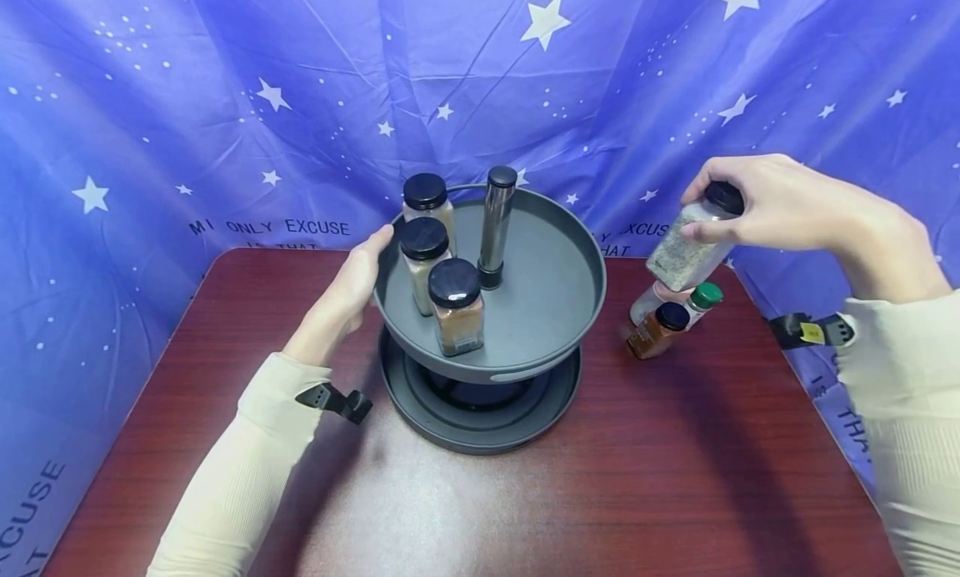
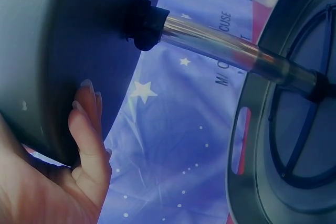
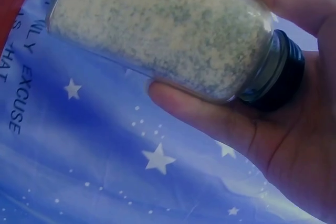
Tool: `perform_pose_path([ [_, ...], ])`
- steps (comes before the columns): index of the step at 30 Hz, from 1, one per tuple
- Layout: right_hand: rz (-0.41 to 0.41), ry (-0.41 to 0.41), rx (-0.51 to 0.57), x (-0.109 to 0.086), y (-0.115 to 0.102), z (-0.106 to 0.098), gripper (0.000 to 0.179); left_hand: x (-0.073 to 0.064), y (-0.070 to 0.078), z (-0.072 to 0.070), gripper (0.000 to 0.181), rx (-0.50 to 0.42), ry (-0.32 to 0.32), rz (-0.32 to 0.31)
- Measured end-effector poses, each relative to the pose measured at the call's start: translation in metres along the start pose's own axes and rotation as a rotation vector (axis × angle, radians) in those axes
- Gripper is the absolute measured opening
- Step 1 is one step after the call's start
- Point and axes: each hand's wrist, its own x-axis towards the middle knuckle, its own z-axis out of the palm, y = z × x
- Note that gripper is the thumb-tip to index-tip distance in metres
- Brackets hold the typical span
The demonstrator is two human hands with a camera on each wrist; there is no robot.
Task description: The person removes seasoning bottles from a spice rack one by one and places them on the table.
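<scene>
My right hand [image 1: 802,206] holds a spice jar [image 3: 163,30] tilted in the air, thumb and fingers on either side of it near the black lid. Pale, green-flecked seasoning fills this clear jar. At the left edge of a grey two-tier turntable [image 1: 551,310], my left hand [image 1: 352,281] grips the upper tray's rim. The left wrist view shows the fingers [image 2: 86,135] bent beneath that tray. Three black-lidded spice jars stand on its left part: a rear one [image 1: 441,214], a middle one [image 1: 422,268] and a front one with orange-brown powder [image 1: 459,323].
Below the raised jar, a brown spice jar [image 1: 651,337], a green-capped bottle [image 1: 699,303] and another partly hidden container [image 1: 643,306] are grouped on the red-brown table [image 1: 675,477]. A metal post [image 1: 497,227] rises from the upper tray. Blue starry cloth [image 1: 480,77] hangs behind.
</scene>
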Motion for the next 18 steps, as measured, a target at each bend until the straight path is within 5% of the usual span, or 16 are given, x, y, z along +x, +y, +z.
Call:
perform_pose_path([
  [18,0.118,-0.113,0.023,0.001,0.033,0.004,0.056,0.001,-0.001,-0.001,0.044,0.003,0.001,0.002],
])
